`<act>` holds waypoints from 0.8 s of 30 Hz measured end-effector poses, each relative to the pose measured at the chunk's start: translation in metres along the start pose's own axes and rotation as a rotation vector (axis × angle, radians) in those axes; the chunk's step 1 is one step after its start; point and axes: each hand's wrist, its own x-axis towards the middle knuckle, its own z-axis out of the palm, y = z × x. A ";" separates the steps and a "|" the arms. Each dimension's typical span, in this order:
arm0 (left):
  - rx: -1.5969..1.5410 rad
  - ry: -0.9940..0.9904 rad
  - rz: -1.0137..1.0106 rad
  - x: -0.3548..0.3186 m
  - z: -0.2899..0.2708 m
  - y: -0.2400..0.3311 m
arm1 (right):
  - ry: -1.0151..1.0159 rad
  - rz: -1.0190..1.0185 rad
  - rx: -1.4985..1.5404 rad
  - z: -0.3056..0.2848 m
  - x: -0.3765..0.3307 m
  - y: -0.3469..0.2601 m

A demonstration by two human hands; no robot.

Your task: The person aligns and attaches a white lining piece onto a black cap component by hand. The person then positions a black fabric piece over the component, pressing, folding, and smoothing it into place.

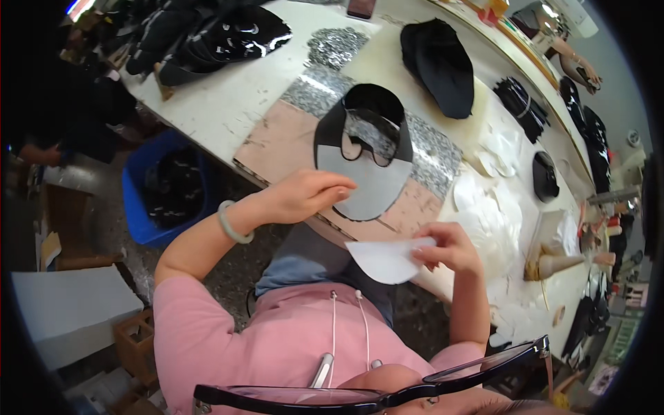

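Observation:
A flat black shoe upper [330, 131] with a grey front part [366, 190] lies on the work board before me. Its back end curves up into a loop, and the board shows through the cut-out. My left hand [304, 196] is just over the left side of the grey part, with fingers and thumb drawn together in a pinch; whatever is between them, if anything, is too small to make out. Right of the upper and nearer to me, my right hand [449, 247] grips a thin white half-round piece [387, 261] by its right end, in the air off the board's near edge.
The board [273, 142] is pink and speckled grey. Black pieces [238, 38] are piled at far left, another black piece [439, 69] lies beyond the board. White sheet pieces [487, 214] and a cone [557, 265] are on the right. A blue bin [142, 211] stands below left.

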 end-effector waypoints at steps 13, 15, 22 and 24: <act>-0.471 0.228 -0.390 -0.007 0.004 -0.009 | 0.300 -0.180 -0.121 0.020 0.079 -0.007; -0.447 0.233 -0.404 -0.010 0.007 -0.015 | 0.303 -0.179 -0.118 0.021 0.082 0.002; -0.460 0.228 -0.460 -0.005 0.008 -0.021 | 0.347 -0.181 -0.145 0.015 0.087 0.008; -0.486 0.231 -0.464 -0.005 0.009 -0.022 | 0.362 -0.179 -0.165 0.017 0.086 0.008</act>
